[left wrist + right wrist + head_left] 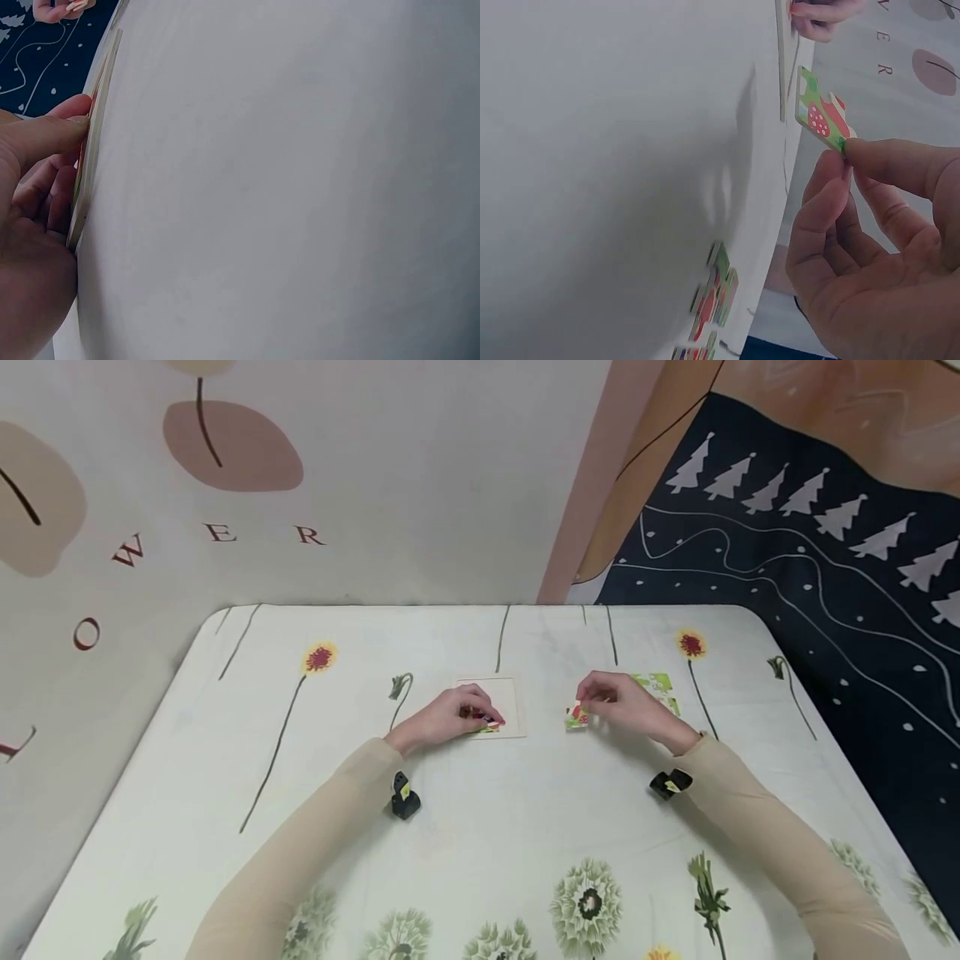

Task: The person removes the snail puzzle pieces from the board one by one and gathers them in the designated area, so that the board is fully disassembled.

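At the pale puzzle tray (498, 692), my left hand (444, 718) pinches a small red-and-green puzzle piece (492, 724) low inside the frame. The left wrist view shows the tray's side edge (96, 142) almost edge-on, with the thumb and index finger against it, so most of that piece is hidden. Right of the tray, my right hand (630, 703) holds another jigsaw piece (819, 112) by one end between thumb and fingertips. It is green with a red, white-dotted shape, and it is raised off the table.
More green-and-red puzzle pieces (658, 685) lie on the table behind the right hand, partly covered by it. A floral white cloth (517, 810) covers the table. Black wrist cameras (406, 797) sit on both sleeves. Printed fabric hangs behind the table and to its right.
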A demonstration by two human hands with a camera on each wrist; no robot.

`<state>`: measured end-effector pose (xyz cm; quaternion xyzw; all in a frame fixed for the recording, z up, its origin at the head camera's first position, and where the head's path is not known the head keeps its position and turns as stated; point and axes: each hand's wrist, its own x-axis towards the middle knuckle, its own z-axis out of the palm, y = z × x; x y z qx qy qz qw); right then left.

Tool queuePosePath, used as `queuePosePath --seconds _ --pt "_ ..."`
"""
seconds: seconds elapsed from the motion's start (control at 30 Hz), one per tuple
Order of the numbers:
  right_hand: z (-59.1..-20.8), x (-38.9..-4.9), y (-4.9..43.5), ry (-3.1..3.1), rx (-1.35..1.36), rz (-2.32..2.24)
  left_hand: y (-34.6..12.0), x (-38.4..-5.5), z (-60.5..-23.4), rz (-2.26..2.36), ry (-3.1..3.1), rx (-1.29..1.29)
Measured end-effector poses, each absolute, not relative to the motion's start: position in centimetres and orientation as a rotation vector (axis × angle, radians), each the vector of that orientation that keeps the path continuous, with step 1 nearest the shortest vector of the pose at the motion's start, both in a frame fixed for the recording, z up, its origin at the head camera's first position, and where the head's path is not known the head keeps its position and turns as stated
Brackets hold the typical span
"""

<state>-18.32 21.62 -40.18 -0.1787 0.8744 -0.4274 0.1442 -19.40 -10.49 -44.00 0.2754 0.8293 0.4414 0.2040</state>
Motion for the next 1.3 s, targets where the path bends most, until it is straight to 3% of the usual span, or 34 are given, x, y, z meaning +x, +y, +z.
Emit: queuePosePath --seconds 1.3 --pt "-39.1 -16.4 30.7 2.669 -0.347 -1.06 -10.6 -19.5 -44.2 1.239 2.299 0.795"
